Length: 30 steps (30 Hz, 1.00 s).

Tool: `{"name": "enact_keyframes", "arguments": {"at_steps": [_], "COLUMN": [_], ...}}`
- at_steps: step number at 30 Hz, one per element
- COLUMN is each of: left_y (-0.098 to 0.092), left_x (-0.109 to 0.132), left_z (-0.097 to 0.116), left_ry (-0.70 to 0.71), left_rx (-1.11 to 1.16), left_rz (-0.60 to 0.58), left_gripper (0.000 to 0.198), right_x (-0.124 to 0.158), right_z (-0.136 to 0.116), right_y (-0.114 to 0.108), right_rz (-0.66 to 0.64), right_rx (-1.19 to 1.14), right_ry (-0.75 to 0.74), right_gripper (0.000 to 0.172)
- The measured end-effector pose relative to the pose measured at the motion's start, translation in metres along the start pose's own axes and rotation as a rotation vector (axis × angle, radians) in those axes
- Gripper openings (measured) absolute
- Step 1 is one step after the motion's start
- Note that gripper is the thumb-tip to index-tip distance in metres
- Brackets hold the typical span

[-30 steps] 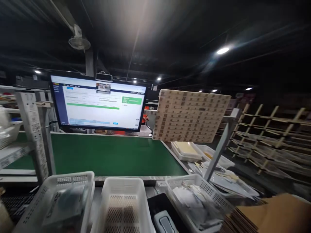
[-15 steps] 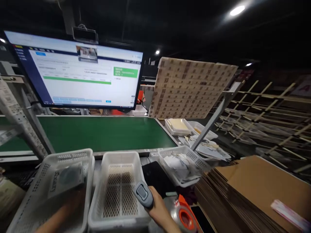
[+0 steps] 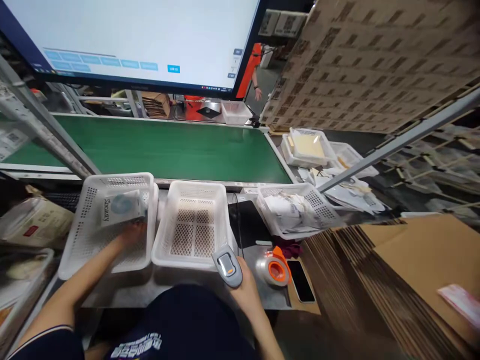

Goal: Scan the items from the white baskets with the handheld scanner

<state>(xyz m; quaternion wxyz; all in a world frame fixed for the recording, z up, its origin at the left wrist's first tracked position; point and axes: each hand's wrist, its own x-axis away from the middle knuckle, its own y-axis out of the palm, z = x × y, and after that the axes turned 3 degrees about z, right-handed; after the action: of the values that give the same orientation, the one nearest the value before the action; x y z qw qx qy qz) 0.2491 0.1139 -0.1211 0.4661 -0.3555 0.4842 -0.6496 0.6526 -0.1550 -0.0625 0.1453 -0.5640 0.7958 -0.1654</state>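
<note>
Left hand (image 3: 132,234) is down in the left basket (image 3: 88,250), fingers closing on the flat white packet (image 3: 120,208) lying there; right hand (image 3: 245,292) is wrapped around the barcode scanner (image 3: 228,265) just in front of the middle basket (image 3: 195,227). Best move, I'd say: tilt the packet's label up (clear of the basket wall), then aim the scanner square at it

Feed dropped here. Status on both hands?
Left hand in left basket, grip on white packet. Right hand holds scanner. Middle basket between them.
</note>
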Motion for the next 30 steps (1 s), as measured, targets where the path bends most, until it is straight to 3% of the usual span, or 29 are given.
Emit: {"name": "enact_keyframes", "arguments": {"at_steps": [4,7,10,11,13,17,22,25,28,30], "left_y": [-0.013,-0.026,-0.037,-0.038,-0.035,-0.01,0.009,-0.003,-0.03,-0.046], "left_x": [0.01,0.031,0.049,0.051,0.049,0.036,0.035,0.026,0.012,0.005], "left_z": [0.006,0.019,0.039,0.047,0.062,0.095,0.123,0.1,0.046,0.01], "left_ry": [-0.014,-0.068,0.107,0.209,0.398,0.589,0.694,0.528,0.089,-0.18], "left_rx": [-0.18,-0.24,-0.124,-0.053,0.088,0.27,0.193,0.098,0.005,-0.048], "left_rz": [-0.029,0.132,0.289,0.279,0.153,-0.107,-0.126,0.067,0.351,0.37], "left_gripper": [0.025,0.039,0.04,0.039,0.037,0.04,0.046,0.043,0.048,0.07], "right_x": [0.004,-0.007,-0.028,-0.037,-0.055,-0.085,-0.093,-0.083,-0.075,-0.073], "right_z": [-0.003,-0.015,-0.038,-0.049,-0.07,-0.101,-0.095,-0.073,-0.048,-0.038], "right_y": [-0.005,-0.02,-0.034,-0.036,-0.037,-0.029,-0.029,-0.038,-0.049,-0.051], "right_rz": [-0.043,-0.091,-0.199,-0.251,-0.363,-0.517,-0.562,-0.573,-0.544,-0.522], "right_rx": [0.03,0.107,0.173,0.175,0.172,0.275,0.423,0.384,0.367,0.349], "right_ry": [0.003,-0.009,-0.032,-0.049,-0.087,-0.15,-0.092,-0.024,0.026,0.038], "right_gripper": [0.048,0.042,0.025,0.021,0.022,0.034,0.034,0.036,0.041,0.041]}}
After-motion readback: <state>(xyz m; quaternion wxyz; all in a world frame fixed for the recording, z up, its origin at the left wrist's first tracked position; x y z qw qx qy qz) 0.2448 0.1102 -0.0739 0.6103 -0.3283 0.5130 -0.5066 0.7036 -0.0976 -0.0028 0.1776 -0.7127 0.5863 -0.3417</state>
